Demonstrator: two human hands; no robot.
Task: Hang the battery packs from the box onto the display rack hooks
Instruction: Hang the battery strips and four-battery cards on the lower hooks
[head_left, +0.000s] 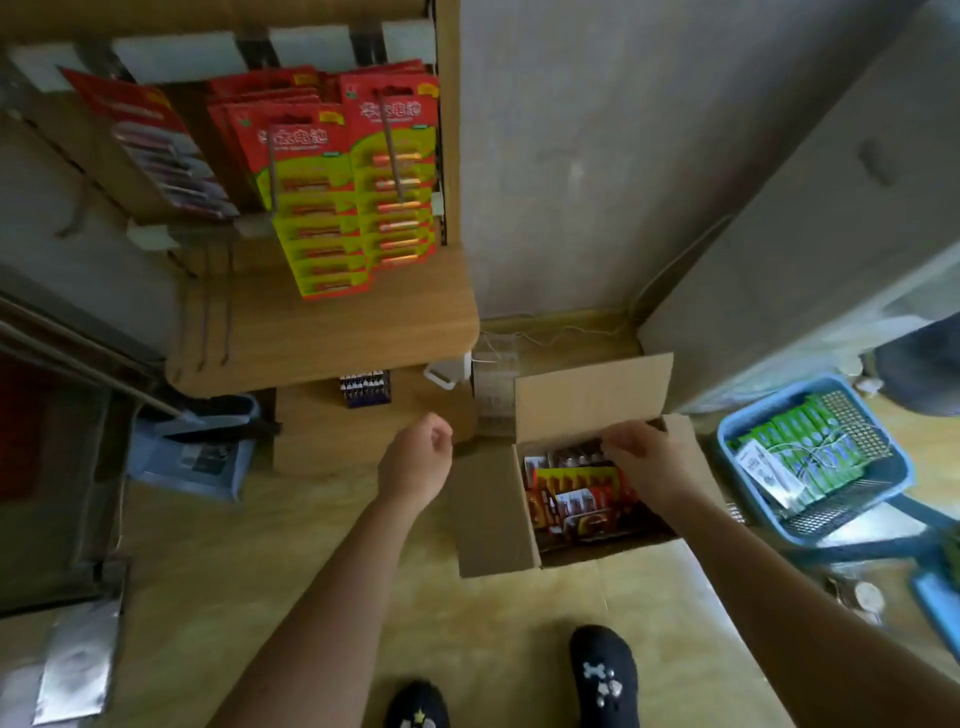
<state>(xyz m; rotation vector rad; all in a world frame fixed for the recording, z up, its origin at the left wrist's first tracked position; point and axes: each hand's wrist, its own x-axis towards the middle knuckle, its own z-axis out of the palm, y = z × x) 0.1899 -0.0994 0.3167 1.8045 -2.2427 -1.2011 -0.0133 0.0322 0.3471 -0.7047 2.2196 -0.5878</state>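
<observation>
An open cardboard box (493, 519) sits on the floor (249, 571) below a wooden display rack (332, 322), and loose battery packs (576, 488) in red, yellow and orange lie jumbled inside it. The right hand (649, 462) reaches over the box, its fingertips curled down at the far end of the packs; whether they have hold of one cannot be told. The left hand (415, 457) hovers just left of the box's side flap with its fingers loosely curled, holding nothing. Up on the rack, rows of red-and-green hanging packs (395, 171) fill the metal hooks (390, 150). A blue basket (903, 470) with green packs (800, 441) stands to the right of the box.
</observation>
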